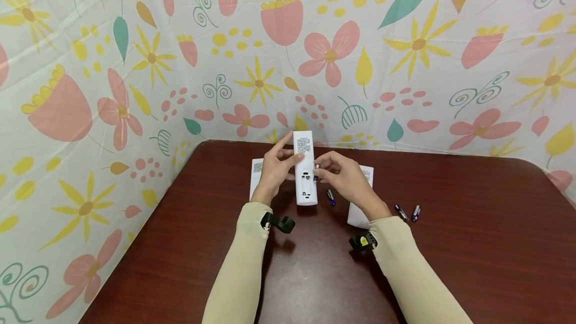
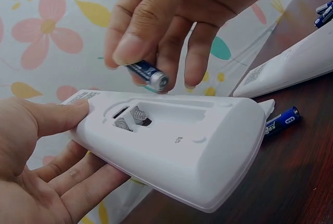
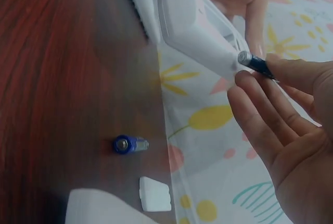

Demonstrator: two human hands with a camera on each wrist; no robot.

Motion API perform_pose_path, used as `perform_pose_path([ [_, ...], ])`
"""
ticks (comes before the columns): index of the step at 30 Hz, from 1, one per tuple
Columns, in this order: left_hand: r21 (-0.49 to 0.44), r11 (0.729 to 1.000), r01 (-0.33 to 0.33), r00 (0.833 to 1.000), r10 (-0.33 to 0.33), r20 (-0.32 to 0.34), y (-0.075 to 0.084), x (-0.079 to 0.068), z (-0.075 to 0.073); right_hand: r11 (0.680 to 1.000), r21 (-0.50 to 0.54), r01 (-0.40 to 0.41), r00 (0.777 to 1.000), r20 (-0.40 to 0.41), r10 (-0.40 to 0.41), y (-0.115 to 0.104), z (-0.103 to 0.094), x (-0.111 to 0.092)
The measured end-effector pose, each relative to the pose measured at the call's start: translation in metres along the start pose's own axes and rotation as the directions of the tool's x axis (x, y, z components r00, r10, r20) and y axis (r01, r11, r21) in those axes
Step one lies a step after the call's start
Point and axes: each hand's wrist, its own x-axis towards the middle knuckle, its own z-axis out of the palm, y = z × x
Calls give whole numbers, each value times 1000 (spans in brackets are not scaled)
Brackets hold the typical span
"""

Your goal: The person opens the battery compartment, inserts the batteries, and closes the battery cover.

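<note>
Fingers of the right hand (image 1: 347, 176) are pinching one battery (image 2: 148, 74), leaving a metal end poking out bare, probably so that it can be lined up without the fingertips getting in the way. That battery is hovering just by the bay (image 2: 174, 113) of the remote (image 1: 306, 168), not sitting in it. Fingers of the left hand (image 1: 273, 168) are gripping the remote, thumb lying on its back and the others supporting it from underneath; this is keeping the back turned up, presumably to give the right hand a clear way in. Two springs (image 2: 139, 113) are showing at one end of the bay, and no battery is filling it. Counting up, three remotes are showing: the one in hand, one lying by the left hand (image 1: 255, 179) and one lying under the right forearm (image 1: 357, 216), both resting on the tabletop (image 1: 310, 284). Four batteries are showing: the pinched one, a single one (image 1: 331, 197) lying near the held remote, and a pair (image 1: 416, 213) lying farther right. One small white piece (image 3: 155, 195), likely a cover, is resting near the single battery.
</note>
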Motion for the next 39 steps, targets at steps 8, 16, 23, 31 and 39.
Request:
perform_pose_path([
  [8,8,1000,-9,1000,9,3,1,-1,1,998,-58,28,1000,4,-28,-6,9,-2],
  [16,3,1000,-8,1000,8,13,0,-2,-1,985,-153,76,997,4,-76,-5,20,-4],
  [23,-11,1000,-15,1000,15,12,2,-2,-2,976,-188,111,994,3,-112,-2,23,-2],
  [31,-22,1000,-16,1000,16,10,4,-2,-1,978,-164,132,988,-54,-142,1,22,-2],
  [39,-52,998,-34,999,35,22,3,-1,-1,977,132,-166,986,26,164,-2,18,-1],
])
